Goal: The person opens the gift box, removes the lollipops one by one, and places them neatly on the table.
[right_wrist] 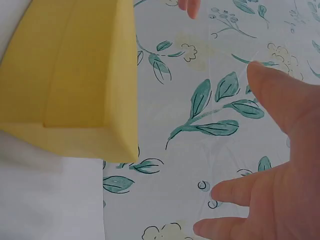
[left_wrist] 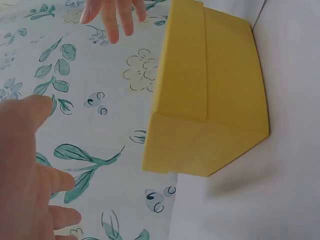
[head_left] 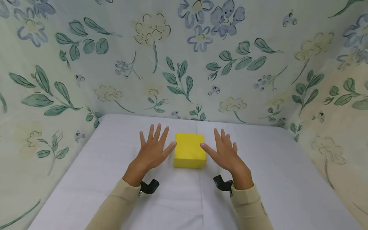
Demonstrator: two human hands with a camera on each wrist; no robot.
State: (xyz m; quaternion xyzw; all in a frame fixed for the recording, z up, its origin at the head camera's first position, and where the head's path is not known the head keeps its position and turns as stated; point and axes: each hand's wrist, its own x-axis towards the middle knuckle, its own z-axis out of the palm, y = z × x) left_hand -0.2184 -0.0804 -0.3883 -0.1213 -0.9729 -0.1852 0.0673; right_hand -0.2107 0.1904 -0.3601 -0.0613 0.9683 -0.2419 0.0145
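A yellow box (head_left: 189, 148) with a lid seam along its side sits on the white-covered table. My left hand (head_left: 153, 150) is just left of it, fingers spread and straight, the thumb tip by the box's left edge. On the other side my right hand (head_left: 225, 153) spreads its fingers too, its thumb overlapping the box's right edge in the head view. In the left wrist view a gap separates the hand (left_wrist: 25, 170) from the box (left_wrist: 200, 90). The right wrist view likewise shows the hand (right_wrist: 280, 150) apart from the box (right_wrist: 70, 75). Neither hand holds anything.
White cloth covers the table (head_left: 172, 204), with a crease down its middle. Floral fabric (head_left: 178, 64) hangs behind it and along both sides. A black curved wrist mount (head_left: 149, 186) sits at the left cuff, and another black mount (head_left: 222, 183) at the right cuff.
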